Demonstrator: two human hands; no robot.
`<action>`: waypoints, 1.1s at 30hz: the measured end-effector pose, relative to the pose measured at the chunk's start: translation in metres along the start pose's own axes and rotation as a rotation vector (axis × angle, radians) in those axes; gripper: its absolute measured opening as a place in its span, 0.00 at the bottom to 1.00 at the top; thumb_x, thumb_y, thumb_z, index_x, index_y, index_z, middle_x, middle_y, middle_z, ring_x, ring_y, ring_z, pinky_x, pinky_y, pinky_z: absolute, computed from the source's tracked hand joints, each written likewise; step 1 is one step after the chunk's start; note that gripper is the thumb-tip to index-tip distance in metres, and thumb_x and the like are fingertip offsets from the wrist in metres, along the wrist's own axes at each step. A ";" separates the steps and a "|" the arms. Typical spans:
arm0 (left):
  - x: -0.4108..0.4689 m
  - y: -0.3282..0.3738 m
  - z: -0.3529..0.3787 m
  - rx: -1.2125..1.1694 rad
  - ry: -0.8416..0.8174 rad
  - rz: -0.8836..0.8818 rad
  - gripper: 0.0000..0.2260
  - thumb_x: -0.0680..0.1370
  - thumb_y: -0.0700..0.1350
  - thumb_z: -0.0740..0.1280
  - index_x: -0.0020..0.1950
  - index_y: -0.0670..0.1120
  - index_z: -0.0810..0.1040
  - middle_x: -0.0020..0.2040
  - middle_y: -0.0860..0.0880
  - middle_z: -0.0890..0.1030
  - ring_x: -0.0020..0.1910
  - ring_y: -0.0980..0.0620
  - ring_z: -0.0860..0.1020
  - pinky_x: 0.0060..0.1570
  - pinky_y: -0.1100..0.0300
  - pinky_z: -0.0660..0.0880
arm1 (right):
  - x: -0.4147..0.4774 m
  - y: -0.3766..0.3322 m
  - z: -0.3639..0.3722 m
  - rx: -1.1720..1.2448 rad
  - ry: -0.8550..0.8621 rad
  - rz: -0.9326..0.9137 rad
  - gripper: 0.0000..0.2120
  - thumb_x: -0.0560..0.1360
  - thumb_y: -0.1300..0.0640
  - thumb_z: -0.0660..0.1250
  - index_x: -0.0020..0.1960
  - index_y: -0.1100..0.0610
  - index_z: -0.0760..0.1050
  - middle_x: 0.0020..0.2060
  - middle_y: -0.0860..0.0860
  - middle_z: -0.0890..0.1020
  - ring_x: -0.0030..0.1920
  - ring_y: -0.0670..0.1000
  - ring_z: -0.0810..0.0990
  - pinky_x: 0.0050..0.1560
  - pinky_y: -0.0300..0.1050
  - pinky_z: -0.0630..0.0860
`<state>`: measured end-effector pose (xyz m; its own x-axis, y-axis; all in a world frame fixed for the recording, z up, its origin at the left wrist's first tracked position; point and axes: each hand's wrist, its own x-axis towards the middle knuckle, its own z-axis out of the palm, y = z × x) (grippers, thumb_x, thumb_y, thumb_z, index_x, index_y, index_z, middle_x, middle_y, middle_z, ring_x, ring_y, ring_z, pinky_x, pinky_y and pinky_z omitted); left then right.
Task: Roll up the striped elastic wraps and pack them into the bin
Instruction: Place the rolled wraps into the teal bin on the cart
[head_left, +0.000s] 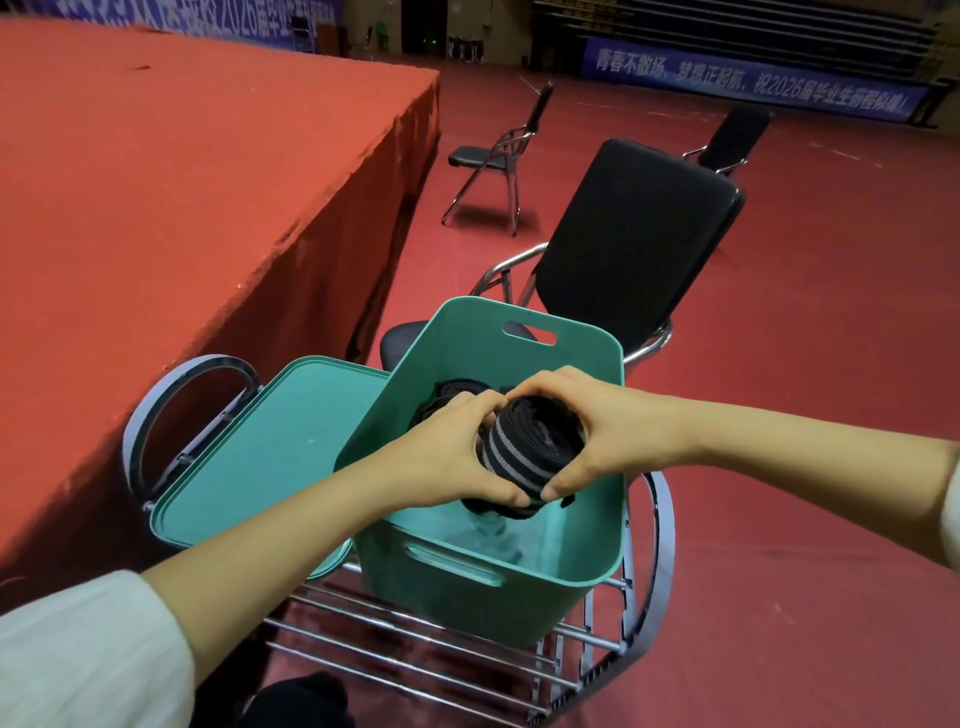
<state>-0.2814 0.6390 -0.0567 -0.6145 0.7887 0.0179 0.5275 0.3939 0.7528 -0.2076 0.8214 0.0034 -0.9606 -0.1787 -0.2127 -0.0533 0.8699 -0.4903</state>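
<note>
A rolled black wrap with grey stripes (524, 447) sits between both hands, held over the open green bin (467, 332). My left hand (447, 452) grips the roll's left side, fingers curled round it. My right hand (587, 431) grips its right side, thumb under the roll. A loose black end hangs below the roll into the bin. Another dark wrap (452, 395) lies inside the bin at the far side, partly hidden by my left hand.
The bin stands on a metal rack (441, 654). Its green lid (270, 447) lies beside it on the left. A red-covered platform (182, 182) rises at left. A black chair (634, 244) stands just behind the bin, with more chairs farther off on the red floor.
</note>
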 end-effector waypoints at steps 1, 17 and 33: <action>0.000 -0.002 0.001 -0.008 -0.012 -0.001 0.32 0.63 0.51 0.80 0.62 0.57 0.69 0.55 0.52 0.72 0.51 0.59 0.74 0.53 0.65 0.72 | 0.001 -0.001 0.001 -0.012 0.004 0.004 0.36 0.61 0.51 0.81 0.63 0.43 0.66 0.56 0.46 0.70 0.57 0.46 0.75 0.58 0.44 0.76; -0.007 -0.046 -0.053 0.623 0.163 -0.042 0.32 0.70 0.63 0.70 0.72 0.58 0.66 0.74 0.51 0.60 0.73 0.49 0.55 0.74 0.50 0.53 | 0.049 0.010 0.029 -0.330 -0.135 0.349 0.34 0.64 0.52 0.78 0.63 0.51 0.64 0.50 0.54 0.66 0.45 0.58 0.76 0.41 0.44 0.73; -0.001 -0.067 -0.046 0.400 0.076 -0.043 0.32 0.70 0.57 0.73 0.71 0.59 0.64 0.77 0.55 0.43 0.76 0.52 0.50 0.74 0.52 0.56 | 0.094 0.054 0.065 -0.151 -0.169 0.662 0.48 0.68 0.59 0.77 0.76 0.54 0.47 0.73 0.62 0.51 0.62 0.65 0.74 0.43 0.43 0.71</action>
<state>-0.3430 0.5902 -0.0769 -0.6751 0.7359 0.0519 0.6773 0.5904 0.4390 -0.2834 0.8211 -0.0980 -0.7496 0.3525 -0.5602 0.4792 0.8729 -0.0919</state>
